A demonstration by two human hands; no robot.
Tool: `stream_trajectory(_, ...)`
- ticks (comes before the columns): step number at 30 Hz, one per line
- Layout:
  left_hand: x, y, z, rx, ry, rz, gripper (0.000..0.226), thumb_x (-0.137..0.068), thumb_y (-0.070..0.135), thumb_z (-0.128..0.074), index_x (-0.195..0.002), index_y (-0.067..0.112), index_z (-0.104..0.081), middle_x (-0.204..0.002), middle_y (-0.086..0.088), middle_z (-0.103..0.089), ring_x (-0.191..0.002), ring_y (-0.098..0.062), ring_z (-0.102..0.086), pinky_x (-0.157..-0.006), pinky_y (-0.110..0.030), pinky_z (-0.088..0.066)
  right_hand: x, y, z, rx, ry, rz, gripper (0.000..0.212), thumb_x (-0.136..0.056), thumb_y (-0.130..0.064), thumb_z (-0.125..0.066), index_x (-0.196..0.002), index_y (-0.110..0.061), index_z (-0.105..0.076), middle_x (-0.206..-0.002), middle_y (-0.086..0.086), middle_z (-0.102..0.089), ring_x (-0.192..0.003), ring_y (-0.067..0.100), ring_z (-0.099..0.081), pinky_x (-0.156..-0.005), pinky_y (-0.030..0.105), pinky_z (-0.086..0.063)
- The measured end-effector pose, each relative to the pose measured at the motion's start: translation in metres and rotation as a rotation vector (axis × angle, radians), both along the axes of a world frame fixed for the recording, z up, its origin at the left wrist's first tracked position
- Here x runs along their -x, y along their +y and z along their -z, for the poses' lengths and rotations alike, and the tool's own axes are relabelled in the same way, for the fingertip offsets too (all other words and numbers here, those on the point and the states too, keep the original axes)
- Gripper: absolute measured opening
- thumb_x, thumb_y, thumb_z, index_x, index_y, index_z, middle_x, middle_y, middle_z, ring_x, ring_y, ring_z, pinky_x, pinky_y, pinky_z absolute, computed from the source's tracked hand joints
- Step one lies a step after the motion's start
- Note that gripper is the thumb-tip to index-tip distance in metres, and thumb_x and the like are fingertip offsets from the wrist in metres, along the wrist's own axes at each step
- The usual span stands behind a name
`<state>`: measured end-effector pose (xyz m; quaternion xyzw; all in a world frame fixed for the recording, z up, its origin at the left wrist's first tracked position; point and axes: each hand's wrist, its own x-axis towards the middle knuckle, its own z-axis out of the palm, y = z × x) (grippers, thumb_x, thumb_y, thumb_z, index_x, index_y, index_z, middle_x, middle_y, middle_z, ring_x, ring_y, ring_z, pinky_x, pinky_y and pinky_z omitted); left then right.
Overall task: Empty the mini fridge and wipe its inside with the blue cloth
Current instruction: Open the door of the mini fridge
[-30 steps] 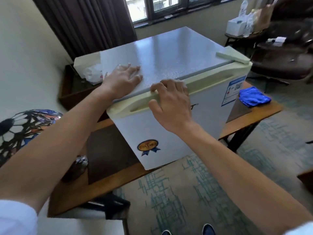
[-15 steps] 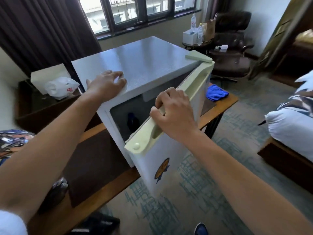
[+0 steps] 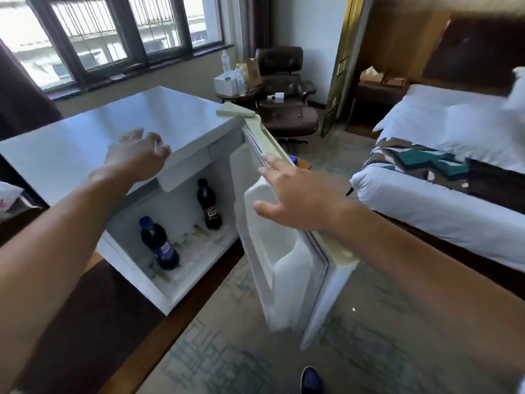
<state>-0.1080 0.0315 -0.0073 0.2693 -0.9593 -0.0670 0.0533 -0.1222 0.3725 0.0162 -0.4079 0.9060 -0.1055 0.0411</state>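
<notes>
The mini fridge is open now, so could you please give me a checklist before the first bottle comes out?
1. Door swung wide: ok.
2. Bottles reachable: ok, blue-capped bottle in front, black-capped bottle behind, both upright.
3. Right hand free: ok, open against the door's inner edge.
4. Left hand free: ok, resting on the fridge top.
5. Blue cloth within reach: cannot tell.

I see a big window [image 3: 113,38] with dark frames, and bright light comes in through it. A dark curtain [image 3: 17,92] hangs at its left. A brown leather chair [image 3: 284,89] sits in the corner, next to a small table [image 3: 235,96] with bottles and a white box on it. The bed [image 3: 443,155] has white sheets. The carpet [image 3: 227,351] has green lines.
</notes>
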Motion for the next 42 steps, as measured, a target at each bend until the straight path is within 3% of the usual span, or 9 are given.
stream_trajectory(3, 0.002, 0.015, -0.001, 0.022, -0.015, -0.015, 0.043, -0.109, 0.034, -0.038, -0.143, 0.010, -0.045, -0.150, -0.021, -0.044, -0.139, -0.039, -0.041, -0.113, -0.058, -0.037, 0.005, 0.016, -0.002, -0.073, 0.049, 0.047, 0.079, -0.099, -0.052, -0.055, -0.160, -0.010, -0.026, -0.173, 0.004, -0.003, -0.156, 0.023, -0.022, -0.119, 0.036, -0.030)
stream_trajectory(6, -0.002, 0.019, 0.003, 0.132, -0.030, 0.023, 0.040, -0.112, 0.025, -0.035, -0.145, 0.005, -0.044, -0.150, -0.025, -0.042, -0.140, -0.044, -0.040, -0.112, -0.063, -0.037, 0.017, 0.027, 0.003, -0.076, 0.075, 0.161, 0.081, -0.097, -0.053, -0.055, -0.157, -0.006, -0.029, -0.172, 0.011, -0.005, -0.155, 0.029, -0.026, -0.119, 0.040, -0.032)
stream_trajectory(10, 0.001, 0.007, 0.007, 0.070, 0.000, 0.029, 0.048, -0.111, 0.041, -0.027, -0.150, 0.016, -0.039, -0.157, -0.019, -0.040, -0.145, -0.039, -0.038, -0.116, -0.059, -0.033, 0.034, 0.045, 0.022, -0.117, 0.197, 0.304, 0.080, -0.097, -0.053, -0.052, -0.156, -0.004, -0.030, -0.161, 0.016, -0.035, -0.146, 0.031, -0.039, -0.117, 0.039, -0.032)
stream_trajectory(13, 0.003, 0.003, 0.011, 0.037, 0.019, 0.024, 0.051, -0.109, 0.047, -0.026, -0.151, 0.021, -0.040, -0.157, -0.017, -0.041, -0.145, -0.037, -0.038, -0.116, -0.056, -0.032, 0.054, 0.049, 0.032, -0.177, 0.308, 0.388, 0.082, -0.097, -0.056, -0.048, -0.156, -0.002, -0.030, -0.154, 0.017, -0.045, -0.140, 0.032, -0.046, -0.122, 0.045, -0.026)
stream_trajectory(17, 0.005, -0.001, 0.013, 0.038, 0.023, 0.012, 0.055, -0.109, 0.050, -0.025, -0.156, 0.023, -0.034, -0.161, -0.016, -0.037, -0.148, -0.037, -0.034, -0.118, -0.057, -0.030, 0.079, 0.041, 0.041, -0.225, 0.331, 0.508, 0.093, -0.096, -0.064, -0.044, -0.158, 0.002, -0.021, -0.162, 0.023, -0.031, -0.149, 0.037, -0.032, -0.123, 0.052, -0.021)
stream_trajectory(24, 0.005, -0.001, 0.019, 0.056, 0.038, -0.001, 0.058, -0.109, 0.050, -0.023, -0.160, 0.024, -0.029, -0.166, -0.013, -0.029, -0.154, -0.035, -0.026, -0.123, -0.057, -0.023, 0.120, 0.060, 0.066, -0.152, 0.430, 0.538, 0.103, -0.093, -0.065, -0.049, -0.162, -0.003, -0.003, -0.171, 0.020, -0.002, -0.160, 0.034, -0.002, -0.130, 0.051, -0.003)
stream_trajectory(30, 0.004, 0.002, 0.019, 0.075, 0.023, -0.004, 0.058, -0.109, 0.051, -0.021, -0.161, 0.025, -0.026, -0.168, -0.012, -0.025, -0.156, -0.035, -0.023, -0.124, -0.057, -0.021, 0.159, 0.062, 0.074, -0.099, 0.458, 0.578, 0.100, -0.093, -0.058, -0.052, -0.163, -0.006, -0.002, -0.172, 0.017, -0.003, -0.160, 0.033, 0.000, -0.130, 0.051, 0.000)
stream_trajectory(36, 0.005, -0.001, 0.019, 0.084, 0.007, -0.007, 0.060, -0.109, 0.053, -0.019, -0.162, 0.026, -0.024, -0.169, -0.011, -0.023, -0.156, -0.034, -0.021, -0.126, -0.055, -0.020, 0.197, 0.062, 0.078, -0.051, 0.472, 0.572, 0.099, -0.090, -0.051, -0.060, -0.162, -0.006, -0.011, -0.170, 0.017, -0.016, -0.159, 0.034, -0.008, -0.129, 0.055, -0.004)
stream_trajectory(42, 0.003, 0.001, 0.017, 0.064, 0.011, -0.020, 0.060, -0.108, 0.054, -0.020, -0.162, 0.027, -0.024, -0.170, -0.010, -0.022, -0.157, -0.033, -0.020, -0.126, -0.054, -0.018, 0.218, 0.060, 0.078, -0.031, 0.436, 0.570, 0.098, -0.091, -0.053, -0.057, -0.163, -0.008, -0.007, -0.171, 0.015, -0.009, -0.160, 0.033, -0.001, -0.129, 0.053, -0.001)
